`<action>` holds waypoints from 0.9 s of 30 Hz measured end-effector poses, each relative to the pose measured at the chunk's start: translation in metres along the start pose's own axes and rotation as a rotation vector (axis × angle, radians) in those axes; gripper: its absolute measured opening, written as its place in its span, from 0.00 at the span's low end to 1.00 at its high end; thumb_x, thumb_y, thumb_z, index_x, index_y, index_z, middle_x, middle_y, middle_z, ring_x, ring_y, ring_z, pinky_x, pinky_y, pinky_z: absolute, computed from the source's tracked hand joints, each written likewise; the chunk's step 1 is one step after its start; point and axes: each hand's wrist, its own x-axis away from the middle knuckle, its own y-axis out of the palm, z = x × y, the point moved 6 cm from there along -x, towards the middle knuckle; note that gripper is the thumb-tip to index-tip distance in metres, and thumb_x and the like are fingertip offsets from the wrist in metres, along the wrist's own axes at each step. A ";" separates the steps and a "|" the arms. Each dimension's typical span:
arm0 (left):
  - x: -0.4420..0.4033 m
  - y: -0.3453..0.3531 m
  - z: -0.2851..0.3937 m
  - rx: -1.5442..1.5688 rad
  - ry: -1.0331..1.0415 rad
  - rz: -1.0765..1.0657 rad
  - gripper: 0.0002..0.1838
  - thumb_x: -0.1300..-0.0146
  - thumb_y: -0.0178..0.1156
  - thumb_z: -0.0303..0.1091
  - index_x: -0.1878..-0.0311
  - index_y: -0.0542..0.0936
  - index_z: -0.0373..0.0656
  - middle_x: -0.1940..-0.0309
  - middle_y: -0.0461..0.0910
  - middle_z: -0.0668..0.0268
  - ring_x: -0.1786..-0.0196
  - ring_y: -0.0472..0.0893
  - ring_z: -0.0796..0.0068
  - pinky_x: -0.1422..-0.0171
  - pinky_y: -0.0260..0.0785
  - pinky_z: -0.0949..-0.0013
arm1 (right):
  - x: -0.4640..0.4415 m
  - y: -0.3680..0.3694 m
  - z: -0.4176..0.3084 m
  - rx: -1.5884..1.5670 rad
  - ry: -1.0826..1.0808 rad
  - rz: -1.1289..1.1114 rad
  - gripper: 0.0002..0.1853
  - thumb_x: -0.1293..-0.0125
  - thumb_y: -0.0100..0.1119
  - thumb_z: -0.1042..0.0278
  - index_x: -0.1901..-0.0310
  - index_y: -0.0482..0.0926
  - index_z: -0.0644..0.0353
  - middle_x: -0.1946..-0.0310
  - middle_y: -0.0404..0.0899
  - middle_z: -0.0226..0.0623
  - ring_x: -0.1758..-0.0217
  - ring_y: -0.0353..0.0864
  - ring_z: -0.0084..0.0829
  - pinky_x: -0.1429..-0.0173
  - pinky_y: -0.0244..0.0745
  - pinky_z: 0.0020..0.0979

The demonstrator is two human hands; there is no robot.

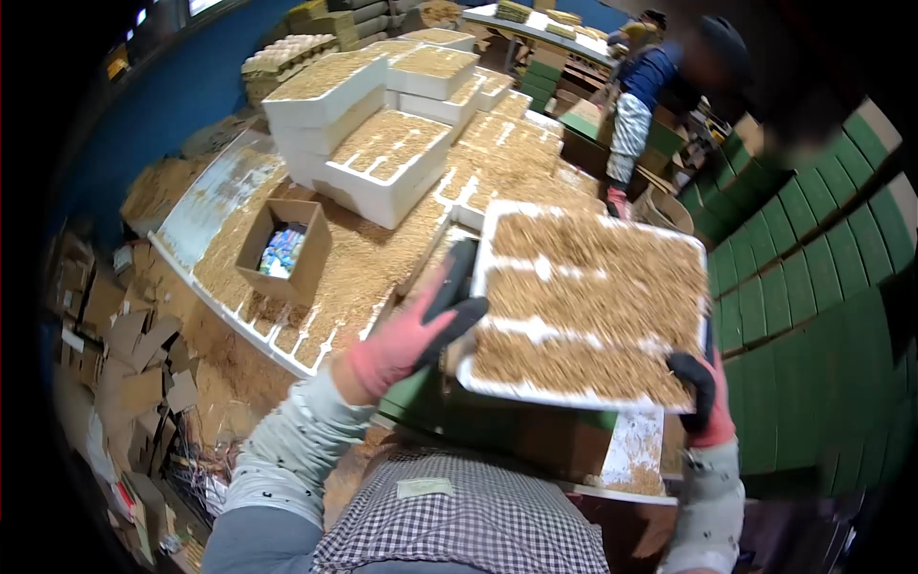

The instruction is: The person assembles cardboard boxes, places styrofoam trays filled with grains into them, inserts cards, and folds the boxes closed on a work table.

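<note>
A white foam tray [542,330] filled with brown, husk-like loose material in rows is tilted in front of me, slightly blurred. My left hand [421,330], in a pink glove with dark fingers, is against its left edge. The thumb reaches the rim and the fingers lie along the side. My right hand [706,397], in a matching glove, grips the lower right corner, thumb on top and the other fingers hidden below. Beneath the tray, parts of a green box [421,404] show.
On the husk-covered table stand stacked white foam boxes [406,196] and an open cardboard box [311,244] with small colourful packets. Green cartons [803,230] are stacked along the right. Another person [639,105] bends at the back. Cardboard scraps [139,368] are heaped at left.
</note>
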 end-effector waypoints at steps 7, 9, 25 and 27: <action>0.006 -0.037 -0.026 -0.643 0.097 0.310 0.39 0.39 0.57 0.36 0.29 0.50 0.37 0.28 0.46 0.52 0.25 0.44 0.56 0.24 0.38 0.62 | 0.003 0.073 -0.012 0.183 0.407 -0.155 0.23 0.39 0.59 0.68 0.44 0.70 0.68 0.51 0.75 0.35 0.51 0.74 0.25 0.47 0.69 0.27; 0.001 -0.094 0.016 -1.068 0.558 0.513 0.35 0.44 0.61 0.40 0.35 0.62 0.38 0.35 0.60 0.48 0.30 0.58 0.53 0.27 0.49 0.60 | -0.014 0.071 0.011 0.435 0.392 -0.305 0.30 0.41 0.62 0.67 0.40 0.63 0.66 0.51 0.76 0.38 0.49 0.75 0.31 0.46 0.69 0.30; -0.019 -0.431 -0.119 -1.934 -0.707 0.386 0.20 0.40 0.55 0.42 0.47 0.74 0.43 0.44 0.73 0.59 0.39 0.71 0.63 0.38 0.64 0.63 | -0.126 0.025 -0.033 0.687 0.073 -0.287 0.17 0.40 0.57 0.53 0.57 0.80 0.56 0.73 0.81 0.37 0.73 0.81 0.28 0.67 0.75 0.28; -0.023 -0.433 -0.103 -1.952 -0.700 0.398 0.19 0.40 0.55 0.41 0.47 0.74 0.43 0.48 0.75 0.58 0.43 0.73 0.62 0.40 0.65 0.62 | -0.185 -0.042 0.019 0.576 0.031 -0.033 0.14 0.38 0.56 0.58 0.59 0.81 0.59 0.74 0.81 0.36 0.73 0.80 0.25 0.67 0.74 0.26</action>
